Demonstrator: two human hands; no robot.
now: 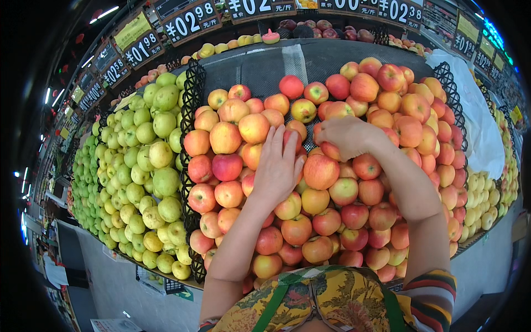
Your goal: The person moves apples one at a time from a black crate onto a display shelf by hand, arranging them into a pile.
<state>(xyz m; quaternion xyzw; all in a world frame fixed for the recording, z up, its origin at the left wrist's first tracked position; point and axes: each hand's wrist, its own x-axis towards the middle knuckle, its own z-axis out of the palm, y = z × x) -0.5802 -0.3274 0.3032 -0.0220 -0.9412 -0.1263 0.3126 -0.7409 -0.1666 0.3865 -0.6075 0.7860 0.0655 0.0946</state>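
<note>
- Price signs (188, 22) are hung in a row above the back edge of the sloped display stand (243, 58), whose upper part is covered with dark matting.
- Yellow-green fruit (138, 133) is heaped toward the stand's left edge and bounded by a black lattice divider (191, 110).
- Red-and-yellow apples (296, 229) are piled across the middle, from near the back matting down to the front edge.
- Among them, the left hand (275, 174) is laid on the pile with fingers extended and thumb held apart; no apple is seen enclosed.
- Just beside it, the right hand (343, 138) is reached over the pile with fingers curled down on apples; whether one is gripped cannot be told.
- Toward the right edge, a white plastic sheet (470, 110) is draped beyond another black lattice divider (454, 91).
</note>
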